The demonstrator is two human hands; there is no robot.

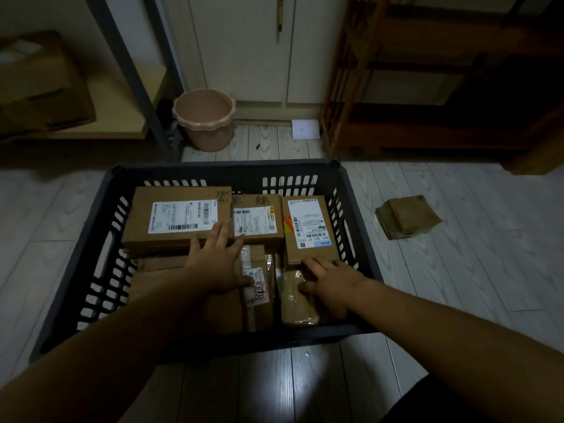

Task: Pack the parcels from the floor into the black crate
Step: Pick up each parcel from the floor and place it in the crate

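Note:
The black crate (360,209) stands on the floor in front of me with several brown cardboard parcels inside. A wide labelled parcel (171,218) lies at the back left, a smaller one (259,221) in the middle, a tall one (308,227) at the right. My left hand (216,257) lies flat with straight fingers across the edge of the wide parcel and a taped parcel (259,288) below it. My right hand (329,282) grips a small tape-wrapped parcel (297,303) at the crate's front right. One more brown parcel (407,221) sits on the floor to the right of the crate.
A pink plastic bucket (204,120) stands behind the crate by a white door. A metal shelf leg (137,83) and a large cardboard box (36,83) are at the back left. A wooden rack (351,87) stands at the back right. A white paper (305,129) lies on the floor.

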